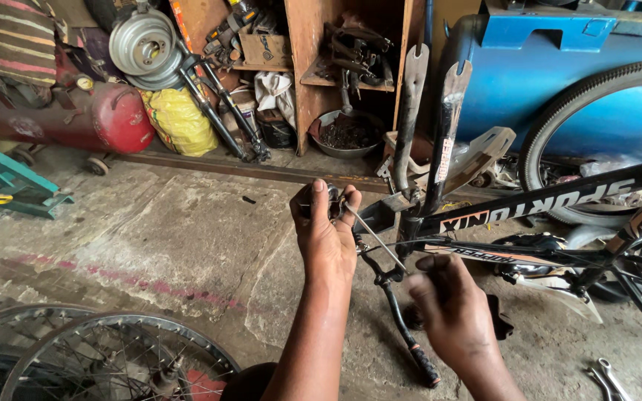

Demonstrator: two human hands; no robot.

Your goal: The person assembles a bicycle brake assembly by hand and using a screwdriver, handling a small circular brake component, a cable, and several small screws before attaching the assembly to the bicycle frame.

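Hands at upturned black bicycle frame on concrete floor. Left hand grip clenched on small dark part at frame's front end. Right hand grip closed on thin metal rod, tip at that part. Step looks like probing or loosening fitting; next move needs steady left hold, careful rod leverage. Loose wheels lower left.

Soft daylight, dim shelves, slight edge distortion
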